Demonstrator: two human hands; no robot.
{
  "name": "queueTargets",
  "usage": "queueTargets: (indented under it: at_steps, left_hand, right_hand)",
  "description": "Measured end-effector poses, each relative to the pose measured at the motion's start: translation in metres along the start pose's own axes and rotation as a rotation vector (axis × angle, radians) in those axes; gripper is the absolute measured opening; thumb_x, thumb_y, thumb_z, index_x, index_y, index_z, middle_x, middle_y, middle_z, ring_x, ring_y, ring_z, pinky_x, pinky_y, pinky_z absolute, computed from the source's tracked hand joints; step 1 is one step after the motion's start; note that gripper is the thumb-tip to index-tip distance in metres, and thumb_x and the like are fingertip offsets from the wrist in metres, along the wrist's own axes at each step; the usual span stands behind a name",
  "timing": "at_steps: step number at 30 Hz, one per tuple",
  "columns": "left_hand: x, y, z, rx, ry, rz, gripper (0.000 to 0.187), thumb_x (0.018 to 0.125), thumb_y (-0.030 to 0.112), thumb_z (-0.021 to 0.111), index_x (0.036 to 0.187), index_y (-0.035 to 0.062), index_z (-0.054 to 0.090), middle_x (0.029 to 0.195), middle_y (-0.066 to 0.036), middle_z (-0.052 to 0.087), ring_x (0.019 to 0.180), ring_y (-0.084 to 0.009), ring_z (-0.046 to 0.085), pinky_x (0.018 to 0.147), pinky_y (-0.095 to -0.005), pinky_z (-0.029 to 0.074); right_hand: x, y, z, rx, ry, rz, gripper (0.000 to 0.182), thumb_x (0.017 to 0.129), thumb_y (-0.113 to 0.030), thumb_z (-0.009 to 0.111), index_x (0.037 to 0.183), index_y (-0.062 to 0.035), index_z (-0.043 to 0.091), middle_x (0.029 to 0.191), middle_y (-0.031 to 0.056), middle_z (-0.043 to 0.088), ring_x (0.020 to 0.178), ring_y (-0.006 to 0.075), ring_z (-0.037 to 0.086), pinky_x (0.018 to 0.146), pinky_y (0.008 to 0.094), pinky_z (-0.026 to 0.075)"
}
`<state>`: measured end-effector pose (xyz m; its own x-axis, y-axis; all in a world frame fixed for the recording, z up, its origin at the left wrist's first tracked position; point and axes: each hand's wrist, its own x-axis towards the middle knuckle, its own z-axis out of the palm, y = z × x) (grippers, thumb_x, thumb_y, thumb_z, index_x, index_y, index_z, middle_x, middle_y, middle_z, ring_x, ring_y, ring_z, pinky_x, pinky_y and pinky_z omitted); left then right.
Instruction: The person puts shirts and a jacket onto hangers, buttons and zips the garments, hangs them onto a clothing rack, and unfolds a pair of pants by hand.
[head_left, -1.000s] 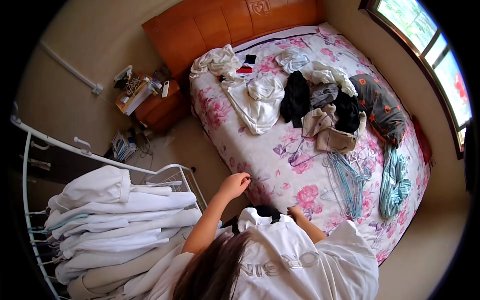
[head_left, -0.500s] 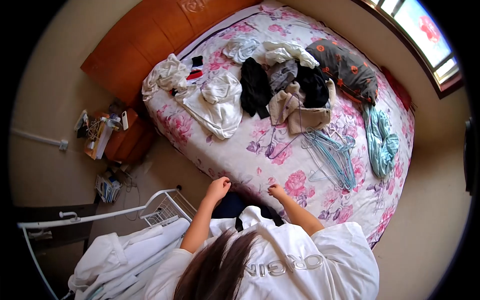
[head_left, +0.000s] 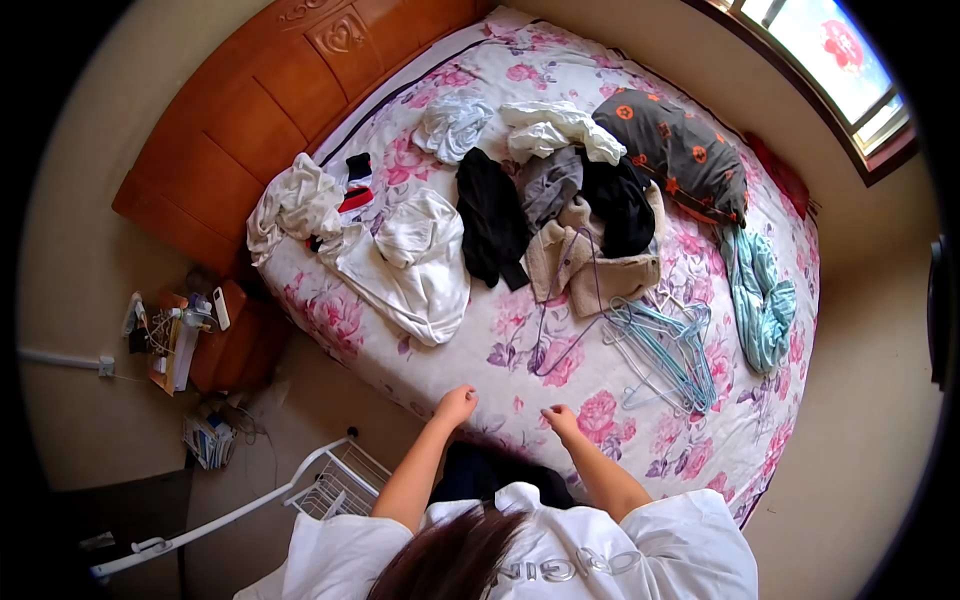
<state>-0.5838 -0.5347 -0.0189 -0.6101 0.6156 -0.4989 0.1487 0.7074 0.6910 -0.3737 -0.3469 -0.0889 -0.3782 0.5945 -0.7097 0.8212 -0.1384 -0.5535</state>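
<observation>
Okay, left hand (head_left: 456, 405) and right hand (head_left: 560, 420) hover by the near edge of the floral bedsheet (head_left: 500, 362), fingers loosely curled, nothing visible in either, can't tell how tightly closed. White garment (head_left: 418, 293) lies crumpled ahead of the left hand; light-blue hangers (head_left: 664, 346) sit piled beyond the right, purple hanger (head_left: 571, 348) overlapping the beige fleece garment (head_left: 625, 277). Pulling one hanger could drag others, since they overlap, and the purple one might snag the fleece.
</observation>
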Motion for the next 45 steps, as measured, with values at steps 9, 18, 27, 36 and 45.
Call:
queueTargets:
  at_steps: [9,18,27,36,45]
  left_hand:
    - [-0.058,-0.014,0.005,-0.425,0.063,0.009,0.022,0.082,0.014,0.054,0.098,0.0000,0.057,0.083,-0.013,0.062,0.076,-0.0170,0.060,0.070,-0.0273,0.047]
    - [-0.080,-0.050,-0.022,-0.453,0.215,-0.150,0.019,0.082,0.009,0.054,0.097,-0.0005,0.057,0.082,-0.010,0.062,0.074,-0.0139,0.058,0.068,-0.0259,0.047]
    - [0.003,0.001,-0.014,-0.509,0.310,-0.070,0.054,0.081,0.018,0.058,0.125,0.0030,0.031,0.107,-0.017,0.052,0.092,-0.0236,0.054,0.079,-0.0328,0.043]
    - [0.060,0.114,0.021,0.484,0.134,0.561,0.074,0.067,0.020,0.066,0.131,0.0145,0.029,0.131,-0.014,0.033,0.120,-0.0318,0.031,0.095,-0.0425,0.032]
    - [0.038,0.083,0.153,0.424,-0.278,0.152,0.044,0.067,0.017,0.057,0.109,0.0084,0.051,0.100,-0.017,0.058,0.094,-0.0326,0.054,0.083,-0.0380,0.042]
  right_hand:
    - [0.128,-0.300,0.072,-0.245,0.417,-0.773,0.092,0.056,-0.016,0.072,0.131,-0.0056,0.021,0.126,0.0165,0.035,0.101,0.0344,0.047,0.082,0.0400,0.042]
    - [0.166,-0.248,0.087,-0.942,-0.162,-0.664,0.016,0.075,-0.012,0.046,0.083,-0.0051,0.058,0.080,0.0167,0.061,0.077,0.0334,0.059,0.066,0.0431,0.046]
    - [-0.098,-0.187,-0.025,-0.595,-0.287,-0.687,0.013,0.079,-0.015,0.048,0.081,-0.0044,0.054,0.079,0.0166,0.058,0.077,0.0336,0.056,0.065,0.0419,0.043]
    - [-0.267,-0.136,-0.193,-0.412,0.084,-0.688,0.008,0.073,-0.006,0.053,0.080,-0.0023,0.055,0.075,0.0145,0.057,0.073,0.0335,0.054,0.063,0.0400,0.043]
    - [-0.342,-0.044,-0.274,-0.283,0.252,-0.397,0.012,0.075,-0.006,0.052,0.085,0.0005,0.055,0.078,0.0166,0.056,0.076,0.0334,0.053,0.067,0.0382,0.042]
